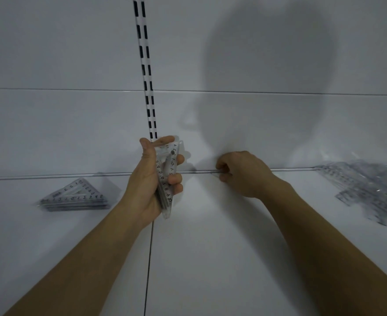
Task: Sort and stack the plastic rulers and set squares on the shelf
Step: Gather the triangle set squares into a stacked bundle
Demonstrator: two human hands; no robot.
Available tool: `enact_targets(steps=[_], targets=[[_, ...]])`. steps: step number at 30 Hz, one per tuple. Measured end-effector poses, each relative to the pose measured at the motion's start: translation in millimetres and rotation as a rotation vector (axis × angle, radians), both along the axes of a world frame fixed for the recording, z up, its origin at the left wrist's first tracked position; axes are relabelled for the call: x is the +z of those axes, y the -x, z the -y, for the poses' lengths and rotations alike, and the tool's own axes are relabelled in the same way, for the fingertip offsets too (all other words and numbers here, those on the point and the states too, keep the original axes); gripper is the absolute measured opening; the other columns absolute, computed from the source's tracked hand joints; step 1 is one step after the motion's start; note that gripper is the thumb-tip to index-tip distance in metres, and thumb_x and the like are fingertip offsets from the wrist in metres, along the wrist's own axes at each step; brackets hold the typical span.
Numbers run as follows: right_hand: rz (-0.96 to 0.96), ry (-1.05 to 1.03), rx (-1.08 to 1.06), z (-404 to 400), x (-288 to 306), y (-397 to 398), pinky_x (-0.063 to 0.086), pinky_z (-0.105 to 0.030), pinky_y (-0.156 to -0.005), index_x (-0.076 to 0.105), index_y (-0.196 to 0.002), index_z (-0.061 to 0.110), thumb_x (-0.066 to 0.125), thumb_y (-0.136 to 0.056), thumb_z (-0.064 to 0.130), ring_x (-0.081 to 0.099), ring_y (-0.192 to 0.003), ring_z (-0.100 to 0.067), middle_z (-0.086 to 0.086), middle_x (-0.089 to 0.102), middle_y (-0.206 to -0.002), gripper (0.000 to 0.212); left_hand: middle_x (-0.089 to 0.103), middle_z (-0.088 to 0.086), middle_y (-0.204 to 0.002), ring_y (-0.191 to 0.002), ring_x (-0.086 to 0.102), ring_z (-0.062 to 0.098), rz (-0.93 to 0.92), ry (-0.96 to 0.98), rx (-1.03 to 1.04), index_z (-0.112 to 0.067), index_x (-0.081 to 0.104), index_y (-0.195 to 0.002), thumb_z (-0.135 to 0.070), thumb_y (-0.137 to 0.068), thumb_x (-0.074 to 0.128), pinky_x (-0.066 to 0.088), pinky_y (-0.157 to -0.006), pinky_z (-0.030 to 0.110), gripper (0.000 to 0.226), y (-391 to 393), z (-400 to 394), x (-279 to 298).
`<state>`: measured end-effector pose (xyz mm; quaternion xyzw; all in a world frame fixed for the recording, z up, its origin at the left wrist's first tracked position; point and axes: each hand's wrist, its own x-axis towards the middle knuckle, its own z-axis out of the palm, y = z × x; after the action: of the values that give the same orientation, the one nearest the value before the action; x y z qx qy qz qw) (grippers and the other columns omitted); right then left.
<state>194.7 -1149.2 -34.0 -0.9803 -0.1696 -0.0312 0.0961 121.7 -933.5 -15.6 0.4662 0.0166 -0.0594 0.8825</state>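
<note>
Now | left hand (150, 183) grips set squares (168, 179) | numerals 0–10 legible

One head-worn view looks forward and down, close over the white shelf (210, 258), facing its back wall (62, 53); both forearms reach in from the bottom corners.

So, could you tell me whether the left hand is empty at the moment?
No, the left hand grips a bundle of clear set squares, held upright above the shelf.
</note>
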Motion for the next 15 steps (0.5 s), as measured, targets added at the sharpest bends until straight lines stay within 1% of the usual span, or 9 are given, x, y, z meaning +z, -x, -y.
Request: enact_targets(steps=[2, 4, 6, 7, 8, 9, 10, 12, 15], targets=[[-0.008, -0.055, 0.016, 1.9, 5.0, 1.6, 0.046, -0.030, -0.078, 0.071, -0.105, 0.024, 0.070, -0.088, 0.023, 0.062, -0.093, -0.021, 0.003, 0.068, -0.103, 0.017, 0.068, 0.003, -0.090, -0.044, 0.042, 0.008, -0.030, 0.002, -0.019, -0.030, 0.068, -0.114, -0.075, -0.081, 0.034, 0.046, -0.043, 0.022, 0.065, 0.7, -0.2, 0.4], [0.012, -0.239, 0.037, 5.7, 18.5, 4.3, 0.050, -0.029, -0.079, 0.076, -0.103, 0.025, 0.074, -0.086, 0.019, 0.061, -0.079, -0.013, 0.007, 0.071, -0.096, 0.018, 0.069, 0.004, -0.091, -0.045, 0.044, 0.008, -0.059, 0.007, -0.034, -0.030, 0.070, -0.112, -0.076, -0.077, 0.037, 0.048, -0.043, 0.022, 0.067, 0.6, -1.2, 0.8], [0.020, -0.561, 0.042, 8.7, 36.4, 10.2, 0.049, -0.020, -0.071, 0.079, -0.101, 0.024, 0.073, -0.089, 0.016, 0.063, -0.071, -0.006, 0.011, 0.073, -0.094, 0.016, 0.071, 0.003, -0.090, -0.046, 0.045, 0.009, -0.065, 0.012, -0.039, -0.030, 0.069, -0.114, -0.075, -0.079, 0.036, 0.048, -0.044, 0.022, 0.066, -0.1, -2.3, 1.3], [-0.020, -0.757, 0.052, 9.8, 43.9, 14.1, 0.047, -0.018, -0.062, 0.079, -0.102, 0.022, 0.071, -0.091, 0.013, 0.063, -0.065, -0.004, 0.012, 0.073, -0.093, 0.016, 0.071, 0.002, -0.089, -0.047, 0.045, 0.009, -0.054, 0.015, -0.038, -0.029, 0.068, -0.116, -0.073, -0.083, 0.035, 0.047, -0.044, 0.022, 0.064, -0.7, -2.6, 1.4], [-0.077, -0.934, 0.061, 10.2, 49.3, 17.7, 0.043, -0.018, -0.053, 0.079, -0.102, 0.018, 0.068, -0.093, 0.010, 0.056, -0.055, -0.004, 0.013, 0.072, -0.088, 0.016, 0.070, 0.002, -0.089, -0.050, 0.046, 0.010, -0.034, 0.021, -0.036, -0.029, 0.066, -0.118, -0.071, -0.086, 0.034, 0.046, -0.044, 0.022, 0.062, -1.1, -2.9, 1.3], [-0.137, -1.072, 0.069, 10.1, 52.6, 20.1, 0.036, -0.019, -0.046, 0.078, -0.102, 0.014, 0.066, -0.094, 0.007, 0.045, -0.047, -0.005, 0.011, 0.067, -0.080, 0.016, 0.068, 0.002, -0.090, -0.053, 0.048, 0.011, -0.015, 0.029, -0.032, -0.028, 0.065, -0.119, -0.069, -0.088, 0.034, 0.044, -0.045, 0.021, 0.060, -1.8, -3.1, 1.5], [-0.185, -1.162, 0.077, 9.8, 54.2, 21.4, 0.029, -0.021, -0.044, 0.077, -0.102, 0.011, 0.064, -0.095, 0.005, 0.036, -0.045, -0.009, 0.005, 0.061, -0.074, 0.016, 0.067, 0.003, -0.092, -0.057, 0.050, 0.012, -0.001, 0.037, -0.023, -0.029, 0.064, -0.119, -0.068, -0.089, 0.035, 0.043, -0.046, 0.021, 0.058, -2.1, -3.8, 1.4], [-0.230, -1.243, 0.099, 8.3, 54.2, 21.7, 0.020, -0.026, -0.047, 0.074, -0.102, 0.006, 0.062, -0.095, 0.002, 0.027, -0.049, -0.014, -0.006, 0.052, -0.073, 0.015, 0.064, 0.005, -0.097, -0.062, 0.052, 0.012, 0.016, 0.062, -0.022, -0.029, 0.065, -0.119, -0.066, -0.087, 0.040, 0.042, -0.046, 0.022, 0.055, -2.6, -5.1, 1.6], [-0.247, -1.276, 0.107, 6.0, 55.2, 21.9, 0.018, -0.030, -0.049, 0.071, -0.098, 0.004, 0.060, -0.094, 0.000, 0.030, -0.051, -0.016, -0.007, 0.053, -0.075, 0.013, 0.061, 0.005, -0.101, -0.068, 0.053, 0.013, 0.027, 0.132, -0.113, -0.027, 0.063, -0.125, -0.059, -0.091, 0.045, 0.046, -0.052, 0.021, 0.049, -2.0, -8.1, 0.5]])
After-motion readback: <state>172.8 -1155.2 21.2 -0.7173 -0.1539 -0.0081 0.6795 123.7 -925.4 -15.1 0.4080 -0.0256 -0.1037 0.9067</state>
